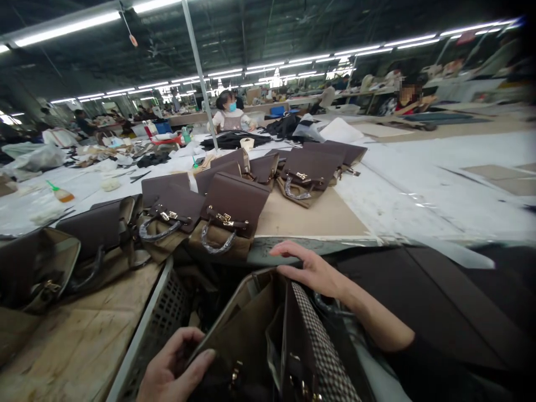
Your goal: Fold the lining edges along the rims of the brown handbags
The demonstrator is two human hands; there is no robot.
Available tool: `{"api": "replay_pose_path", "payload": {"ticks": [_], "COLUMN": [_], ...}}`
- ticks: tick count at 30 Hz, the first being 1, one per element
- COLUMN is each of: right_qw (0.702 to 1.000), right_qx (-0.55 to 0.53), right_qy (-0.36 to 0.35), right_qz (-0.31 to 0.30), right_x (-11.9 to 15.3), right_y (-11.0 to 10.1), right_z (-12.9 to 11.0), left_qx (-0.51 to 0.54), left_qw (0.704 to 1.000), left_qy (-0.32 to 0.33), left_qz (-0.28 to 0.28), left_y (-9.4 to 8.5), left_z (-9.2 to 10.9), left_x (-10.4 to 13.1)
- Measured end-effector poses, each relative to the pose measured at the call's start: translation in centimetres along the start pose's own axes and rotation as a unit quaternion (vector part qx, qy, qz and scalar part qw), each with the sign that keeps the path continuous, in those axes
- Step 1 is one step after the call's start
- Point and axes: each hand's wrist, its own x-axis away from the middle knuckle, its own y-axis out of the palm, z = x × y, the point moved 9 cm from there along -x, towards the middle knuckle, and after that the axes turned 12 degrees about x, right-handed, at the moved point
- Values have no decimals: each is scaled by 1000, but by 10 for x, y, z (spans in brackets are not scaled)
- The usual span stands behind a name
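An unfinished brown handbag (pixel 234 326) with an olive lining and gold-coloured clasps is tilted in front of me, its mouth facing up. My left hand (pixel 176 363) pinches the near left edge of the handbag between thumb and fingers. At the far top corner my right hand (pixel 312 271) hovers with fingers stretched out and apart, the thumb at or very near the rim. A checked fabric (pixel 320 335) shows along the bag's right side. The lower part of the handbag is cut off by the frame.
A grey plastic crate (pixel 163 312) stands on the left beside a worn wooden board (pixel 100 329). Several brown handbags (pixel 234 206) with wrapped handles line the white table (pixel 410 195). Dark sheet material (pixel 419 296) lies right. A masked person (pixel 232 117) sits across the table.
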Motion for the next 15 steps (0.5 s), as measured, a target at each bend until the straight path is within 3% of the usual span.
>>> {"api": "replay_pose_path", "payload": {"ticks": [2,5,9,15], "right_qw": [995,984,982,984], "right_qx": [-24,34,57,107], "right_qy": [-48,-72,-54,-35], "right_qz": [-85,-160,-170,-135], "right_x": [-11,-21,-29,-34], "right_y": [18,43,60,72], "right_z": [-34,-51,-39,-31], "left_qx": [13,33,18,14], "left_qw": [1000,999,1000,999], "left_qy": [3,15,2,0], "left_qz": [-1,16,18,36], "left_y": [2,1,-2,-8], "left_z": [-3,-3,2,6], "left_x": [-1,1,7,11]}}
